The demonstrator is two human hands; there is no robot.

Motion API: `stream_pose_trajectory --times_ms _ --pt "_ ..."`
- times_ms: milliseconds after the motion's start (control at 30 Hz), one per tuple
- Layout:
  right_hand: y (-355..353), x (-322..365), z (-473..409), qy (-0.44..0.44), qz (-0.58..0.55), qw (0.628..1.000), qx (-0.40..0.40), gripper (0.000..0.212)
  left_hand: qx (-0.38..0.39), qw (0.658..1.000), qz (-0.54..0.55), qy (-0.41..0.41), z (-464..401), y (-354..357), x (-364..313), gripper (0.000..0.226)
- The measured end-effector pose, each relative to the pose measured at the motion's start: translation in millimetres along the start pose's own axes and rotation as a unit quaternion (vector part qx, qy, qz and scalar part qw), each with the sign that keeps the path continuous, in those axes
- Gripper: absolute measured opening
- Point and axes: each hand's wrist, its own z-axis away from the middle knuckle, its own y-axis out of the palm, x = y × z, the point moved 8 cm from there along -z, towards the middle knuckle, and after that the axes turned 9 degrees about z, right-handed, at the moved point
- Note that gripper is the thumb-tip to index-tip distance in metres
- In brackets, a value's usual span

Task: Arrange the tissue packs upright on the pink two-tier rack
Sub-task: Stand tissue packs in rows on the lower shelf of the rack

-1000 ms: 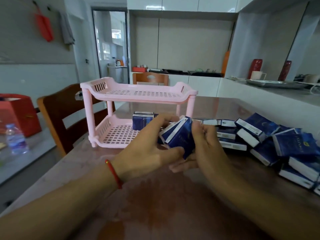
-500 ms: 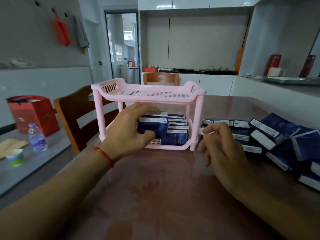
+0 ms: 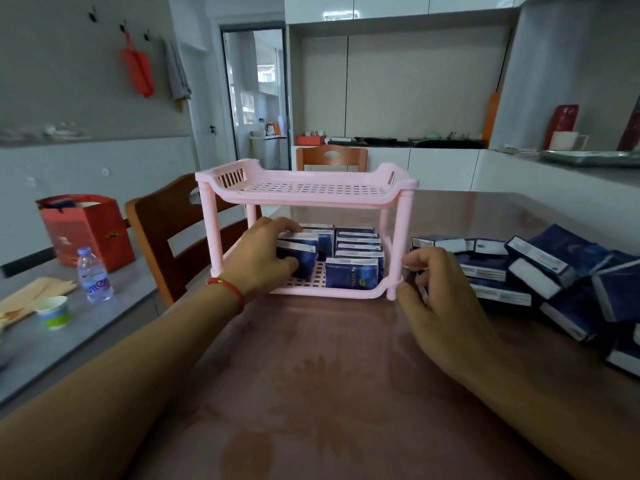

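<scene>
water bottle (image 3: 92, 276) label blurred, tissue pack (image 3: 351, 277) print unreadable

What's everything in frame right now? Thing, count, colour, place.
rack: one, pink, two tiers, on the table; top tier bare
tissue packs in rack: several, dark blue, upright on the lower tier
loose tissue packs: a pile, dark blue and white, on the table right of the rack
table: one, reddish brown
chairs: two, brown wood, left of and behind the table
gift bag: one, red, side counter at left
water bottle: one, clear, beside the bag
paper cup: one, white and green, same counter
left hand: gripping a pack on the lower tier
right hand: by the rack's front right post, holds nothing I can see
</scene>
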Motion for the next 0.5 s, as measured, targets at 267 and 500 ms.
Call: stream_pose_trajectory --times_ms 267,500 --pt "5 -2 -1 0.003 0.001 1.000 0.016 0.027 0.071 0.996 -0.046 0.014 -13 28 -3 0.058" --pt "8 -4 -1 0.008 0.006 1.000 0.026 0.027 0.042 0.999 0.002 -0.009 -15 32 -1 0.072"
